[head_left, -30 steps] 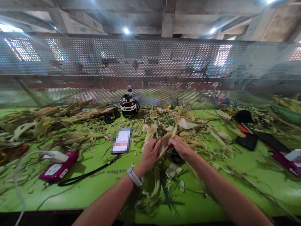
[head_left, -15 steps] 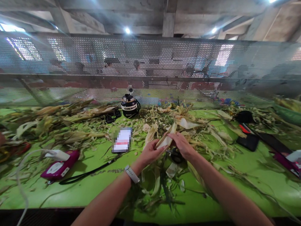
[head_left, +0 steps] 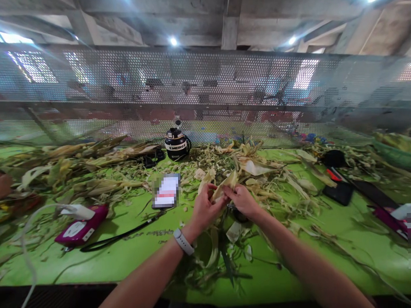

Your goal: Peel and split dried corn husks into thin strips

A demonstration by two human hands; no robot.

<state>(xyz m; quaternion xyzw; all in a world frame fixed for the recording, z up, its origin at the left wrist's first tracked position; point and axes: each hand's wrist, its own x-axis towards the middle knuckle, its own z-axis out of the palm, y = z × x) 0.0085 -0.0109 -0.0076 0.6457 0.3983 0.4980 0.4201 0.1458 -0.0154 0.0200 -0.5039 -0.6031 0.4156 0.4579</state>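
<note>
Between my two hands is a pale, dry corn husk (head_left: pixel 229 179). My left hand (head_left: pixel 207 207), with a white watch (head_left: pixel 183 242) at its wrist, is closed around the husk's lower part. From the other side my right hand (head_left: pixel 242 200) pinches the husk, its fingertips meeting those of the left. Beneath the hands a dark round object (head_left: pixel 239 214) is mostly hidden. Loose husk strips (head_left: pixel 214 250) and scraps lie on the green table (head_left: pixel 135 264) around them.
A phone (head_left: pixel 166 190) lies left of my hands, near a magenta device (head_left: pixel 81 225) with a cable. A black jug (head_left: pixel 176 144) stands before a perforated metal screen (head_left: pixel 203 91). Another person's hand (head_left: pixel 0 186) shows at far left. Husk piles (head_left: pixel 91 153) spread along the back.
My hands have drawn closer together on the husk. The right hand has shifted slightly left and down. The other person's hand at far left has come further into view.
</note>
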